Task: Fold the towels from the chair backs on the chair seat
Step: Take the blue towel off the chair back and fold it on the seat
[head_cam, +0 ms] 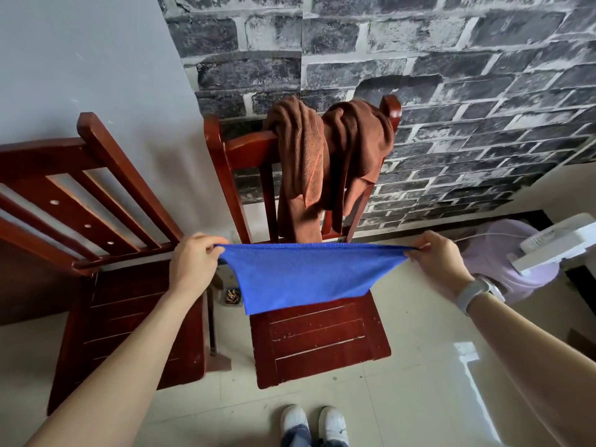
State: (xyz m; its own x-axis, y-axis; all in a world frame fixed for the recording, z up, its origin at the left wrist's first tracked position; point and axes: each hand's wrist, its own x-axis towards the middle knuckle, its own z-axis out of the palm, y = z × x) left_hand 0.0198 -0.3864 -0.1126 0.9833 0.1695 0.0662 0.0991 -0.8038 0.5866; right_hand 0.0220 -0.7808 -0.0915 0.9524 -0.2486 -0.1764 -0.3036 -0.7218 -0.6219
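Note:
A blue towel [306,275] hangs stretched between my two hands above the seat of the middle red wooden chair [322,343]. My left hand [193,262] pinches its upper left corner, and my right hand [442,262] pinches the upper right corner. The towel's lower edge hangs just over the back part of the seat. Two brown towels are draped over this chair's top rail: one [303,169] near the middle, another [358,150] at the right post.
A second red chair [129,317] stands close on the left, its back bare. A white fan-like appliance [554,243] and a pale purple object [503,253] sit on the floor at right. A small tin [232,296] lies between the chairs. My white shoes [314,421] stand on tiles.

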